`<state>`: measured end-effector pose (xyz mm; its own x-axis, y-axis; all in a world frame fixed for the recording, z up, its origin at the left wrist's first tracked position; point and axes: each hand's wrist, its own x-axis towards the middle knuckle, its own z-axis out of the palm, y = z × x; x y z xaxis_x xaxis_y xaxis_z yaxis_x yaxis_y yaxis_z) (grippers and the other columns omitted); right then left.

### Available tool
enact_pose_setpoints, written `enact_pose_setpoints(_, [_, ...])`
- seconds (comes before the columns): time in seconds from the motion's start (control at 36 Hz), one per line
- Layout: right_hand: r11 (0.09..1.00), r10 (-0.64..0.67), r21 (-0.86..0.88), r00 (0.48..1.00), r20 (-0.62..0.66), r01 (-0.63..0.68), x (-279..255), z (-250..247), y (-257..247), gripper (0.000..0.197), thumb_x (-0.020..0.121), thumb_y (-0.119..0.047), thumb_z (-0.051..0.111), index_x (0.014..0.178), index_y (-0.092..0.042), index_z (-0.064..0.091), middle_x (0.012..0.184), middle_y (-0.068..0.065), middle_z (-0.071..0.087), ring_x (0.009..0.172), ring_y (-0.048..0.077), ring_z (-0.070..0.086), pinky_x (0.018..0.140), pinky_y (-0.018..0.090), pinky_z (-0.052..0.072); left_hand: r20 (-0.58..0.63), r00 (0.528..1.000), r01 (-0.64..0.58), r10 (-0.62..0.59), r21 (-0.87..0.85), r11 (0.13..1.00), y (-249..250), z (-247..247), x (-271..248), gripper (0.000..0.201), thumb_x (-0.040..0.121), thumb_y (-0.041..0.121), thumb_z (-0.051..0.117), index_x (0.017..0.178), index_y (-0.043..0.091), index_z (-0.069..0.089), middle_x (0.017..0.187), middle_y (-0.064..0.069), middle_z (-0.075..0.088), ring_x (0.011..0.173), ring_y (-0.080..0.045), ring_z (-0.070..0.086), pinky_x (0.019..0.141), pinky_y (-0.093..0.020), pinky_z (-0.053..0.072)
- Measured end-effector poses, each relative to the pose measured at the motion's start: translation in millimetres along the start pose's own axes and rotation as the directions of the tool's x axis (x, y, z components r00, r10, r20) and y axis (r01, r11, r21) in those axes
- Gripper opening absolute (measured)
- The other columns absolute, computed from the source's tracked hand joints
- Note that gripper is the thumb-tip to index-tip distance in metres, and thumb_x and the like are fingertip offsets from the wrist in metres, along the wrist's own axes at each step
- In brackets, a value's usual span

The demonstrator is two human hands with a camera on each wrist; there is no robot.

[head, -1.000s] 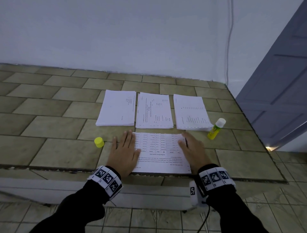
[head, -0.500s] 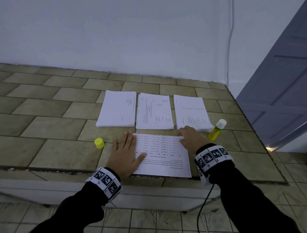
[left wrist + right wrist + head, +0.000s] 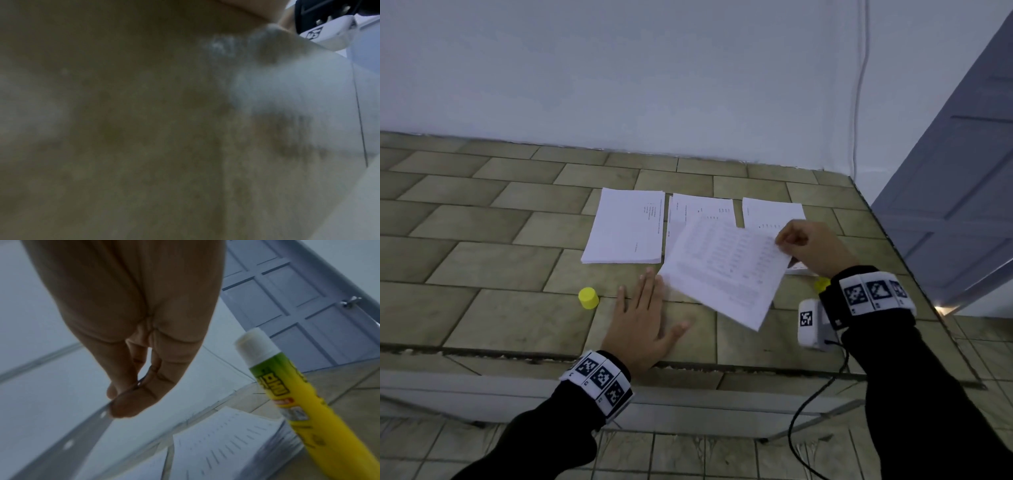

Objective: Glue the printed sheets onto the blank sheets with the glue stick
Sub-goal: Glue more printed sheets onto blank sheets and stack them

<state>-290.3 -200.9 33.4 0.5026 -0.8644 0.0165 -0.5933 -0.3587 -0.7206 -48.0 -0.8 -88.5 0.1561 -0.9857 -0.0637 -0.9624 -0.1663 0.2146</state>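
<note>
cap (image 3: 588,297) left of hands | wrist hides, likely, glue stick (image 3: 292,404)

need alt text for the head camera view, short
A person's right hand pinches a corner of a printed sheet and lifts it over a tiled counter, while the left hand lies flat, fingers spread. Behind it lie three paper stacks, a yellow cap sits left of the left hand, and a grey door stands at right.
</note>
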Motion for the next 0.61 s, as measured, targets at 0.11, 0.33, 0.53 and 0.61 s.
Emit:
enact_pose_setpoints(0.11, [0.983, 0.089, 0.174, 0.977, -0.195, -0.054, 18, 2, 4, 0.010, 0.089, 0.000, 0.062, 0.086, -0.008, 0.067, 0.077, 0.006, 0.067, 0.069, 0.022, 0.067, 0.073, 0.037, 0.059, 0.004, 1.000, 0.007, -0.007, 0.009, 1.000, 2, -2, -1, 0.116, 0.067, 0.086, -0.025, 0.154, 0.010, -0.012, 0.160, -0.005, -0.023, 0.149, -0.019, -0.018, 0.120, -0.051, -0.009])
enact_pose_setpoints(0.33, [0.936, 0.243, 0.290, 0.962, -0.123, -0.199, 39, 53, 1, 0.005, 0.087, 0.001, 0.065, 0.092, -0.001, 0.066, 0.088, 0.015, 0.068, 0.070, 0.025, 0.069, 0.083, 0.039, 0.058, -0.014, 1.000, -0.006, 0.006, 0.023, 1.000, 0, -1, 0, 0.113, 0.071, 0.085, -0.022, 0.157, 0.015, -0.002, 0.163, -0.003, -0.012, 0.150, -0.019, -0.014, 0.119, -0.050, -0.010])
enact_pose_setpoints(0.53, [0.970, 0.241, 0.065, 0.967, -0.080, -0.236, 47, 84, -5, 0.019, 0.086, 0.001, 0.065, 0.106, 0.002, 0.065, 0.091, 0.010, 0.059, 0.055, 0.010, 0.061, 0.052, 0.014, 0.049, -0.007, 1.000, -0.003, 0.003, 0.021, 1.000, 1, -3, 0, 0.112, 0.070, 0.085, -0.021, 0.157, 0.017, -0.002, 0.163, -0.001, -0.013, 0.149, -0.018, -0.016, 0.119, -0.051, -0.011])
enact_pose_setpoints(0.61, [0.969, 0.226, -0.083, 0.972, -0.073, -0.231, 51, 89, -9, 0.021, 0.085, -0.002, 0.065, 0.106, -0.002, 0.062, 0.102, 0.013, 0.062, 0.070, 0.018, 0.061, 0.055, 0.015, 0.048, -0.020, 1.000, -0.009, 0.009, -0.003, 1.000, 0, -2, 0, 0.110, 0.073, 0.085, -0.017, 0.157, 0.017, 0.002, 0.163, -0.001, -0.010, 0.150, -0.018, -0.015, 0.119, -0.051, -0.010])
